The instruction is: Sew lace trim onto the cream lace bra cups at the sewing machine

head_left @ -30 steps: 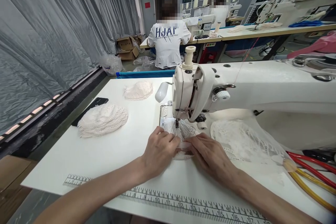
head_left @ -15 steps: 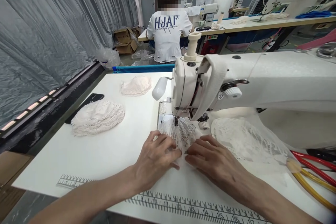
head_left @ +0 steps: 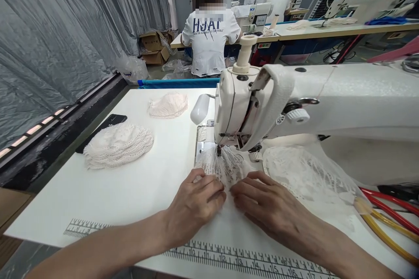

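A small piece of white lace point(head_left: 225, 166) lies under the needle of a white sewing machine point(head_left: 294, 100). My left hand point(head_left: 195, 202) rests on the lace's near left edge, fingers curled and pressed down on it. My right hand point(head_left: 265, 202) lies on its near right edge, fingers close together and flat on the fabric. The fingertips of both hands almost meet just in front of the presser foot point(head_left: 218, 150).
A stack of white lace pieces point(head_left: 118, 144) sits at the left, a pinkish lace piece point(head_left: 168, 105) further back, and a dark phone point(head_left: 101, 125) beside the stack. More lace point(head_left: 307, 174) lies under the machine arm. Red and yellow tubes point(head_left: 389, 218) run at the right. Two people work behind.
The lace has gathered up toward the needle and both hands have slid a little nearer to me. The camera view has tipped slightly down and closer.
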Action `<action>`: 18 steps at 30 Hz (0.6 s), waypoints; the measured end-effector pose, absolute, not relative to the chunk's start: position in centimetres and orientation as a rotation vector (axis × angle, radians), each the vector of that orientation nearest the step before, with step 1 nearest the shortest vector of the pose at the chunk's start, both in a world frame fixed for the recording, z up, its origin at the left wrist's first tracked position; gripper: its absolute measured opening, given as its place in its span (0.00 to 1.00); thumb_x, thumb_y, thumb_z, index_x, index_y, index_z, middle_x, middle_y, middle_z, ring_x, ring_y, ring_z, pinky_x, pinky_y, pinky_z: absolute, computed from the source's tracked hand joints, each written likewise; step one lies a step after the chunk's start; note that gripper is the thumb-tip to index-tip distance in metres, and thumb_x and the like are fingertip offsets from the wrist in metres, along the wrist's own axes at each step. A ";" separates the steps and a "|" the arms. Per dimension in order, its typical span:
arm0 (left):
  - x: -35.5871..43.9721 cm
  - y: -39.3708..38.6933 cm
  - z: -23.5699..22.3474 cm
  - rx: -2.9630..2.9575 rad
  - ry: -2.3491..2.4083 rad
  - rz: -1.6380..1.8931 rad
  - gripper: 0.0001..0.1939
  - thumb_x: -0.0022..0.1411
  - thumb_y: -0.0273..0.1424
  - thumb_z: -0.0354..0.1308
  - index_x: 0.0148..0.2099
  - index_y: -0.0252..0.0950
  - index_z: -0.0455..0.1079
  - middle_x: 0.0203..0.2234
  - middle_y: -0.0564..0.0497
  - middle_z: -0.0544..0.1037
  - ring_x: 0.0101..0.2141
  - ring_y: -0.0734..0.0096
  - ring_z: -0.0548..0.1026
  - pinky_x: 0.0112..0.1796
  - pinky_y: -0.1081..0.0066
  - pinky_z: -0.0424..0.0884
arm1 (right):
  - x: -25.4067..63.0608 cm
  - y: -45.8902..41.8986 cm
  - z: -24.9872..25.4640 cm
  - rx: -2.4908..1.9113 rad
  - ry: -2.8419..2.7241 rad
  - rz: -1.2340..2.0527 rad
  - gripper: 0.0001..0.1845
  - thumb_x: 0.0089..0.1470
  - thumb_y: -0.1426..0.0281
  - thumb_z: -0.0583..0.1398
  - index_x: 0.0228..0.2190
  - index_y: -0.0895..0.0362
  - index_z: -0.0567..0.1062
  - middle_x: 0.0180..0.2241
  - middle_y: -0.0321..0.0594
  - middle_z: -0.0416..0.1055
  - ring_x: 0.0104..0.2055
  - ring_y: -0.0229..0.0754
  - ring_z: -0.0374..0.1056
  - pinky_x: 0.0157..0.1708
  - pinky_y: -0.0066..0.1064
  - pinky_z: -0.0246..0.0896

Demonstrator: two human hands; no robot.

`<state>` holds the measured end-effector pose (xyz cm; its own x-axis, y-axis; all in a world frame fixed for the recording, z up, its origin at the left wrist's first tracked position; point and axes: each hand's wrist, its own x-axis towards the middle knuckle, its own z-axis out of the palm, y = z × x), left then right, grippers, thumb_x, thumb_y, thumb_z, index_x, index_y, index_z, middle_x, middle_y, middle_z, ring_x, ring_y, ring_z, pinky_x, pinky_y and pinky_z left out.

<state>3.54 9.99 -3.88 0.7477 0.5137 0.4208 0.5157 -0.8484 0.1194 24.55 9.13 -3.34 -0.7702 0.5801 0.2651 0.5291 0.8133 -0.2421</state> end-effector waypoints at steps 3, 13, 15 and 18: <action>3.6 9.9 -3.8 -2.916 -0.858 -0.713 0.08 0.63 0.20 0.49 0.40 0.33 0.69 0.35 0.51 0.76 0.37 0.74 0.73 0.43 0.66 0.63 | 24.6 9.2 -3.6 -0.815 -2.642 0.132 0.16 0.60 0.80 0.47 0.27 0.57 0.69 0.30 0.38 0.70 0.32 0.37 0.64 0.39 0.35 0.56; 3.8 9.9 -3.7 -2.862 -0.816 -0.720 0.08 0.63 0.19 0.50 0.37 0.31 0.69 0.34 0.51 0.77 0.36 0.73 0.73 0.41 0.66 0.66 | 24.7 9.0 -3.8 -0.829 -2.657 0.136 0.14 0.61 0.78 0.48 0.30 0.57 0.71 0.30 0.38 0.70 0.32 0.38 0.64 0.39 0.36 0.53; 3.8 9.9 -3.8 -2.852 -0.803 -0.733 0.08 0.62 0.19 0.50 0.37 0.31 0.69 0.34 0.50 0.77 0.36 0.73 0.73 0.41 0.66 0.66 | 24.7 9.0 -3.8 -0.829 -2.663 0.146 0.14 0.60 0.79 0.49 0.30 0.57 0.71 0.29 0.37 0.70 0.32 0.38 0.63 0.40 0.36 0.53; 3.7 9.8 -3.9 -2.846 -0.799 -0.730 0.08 0.62 0.18 0.50 0.37 0.31 0.69 0.34 0.51 0.77 0.36 0.74 0.73 0.41 0.66 0.66 | 24.7 9.0 -3.6 -0.812 -2.673 0.163 0.13 0.60 0.78 0.49 0.30 0.57 0.71 0.28 0.36 0.70 0.32 0.37 0.63 0.40 0.37 0.52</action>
<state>3.72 9.77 -3.85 0.7477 0.4663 0.4728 0.5128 -0.8578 0.0350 24.73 9.05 -3.64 -0.7782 0.5579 0.2885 0.5188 0.8299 -0.2055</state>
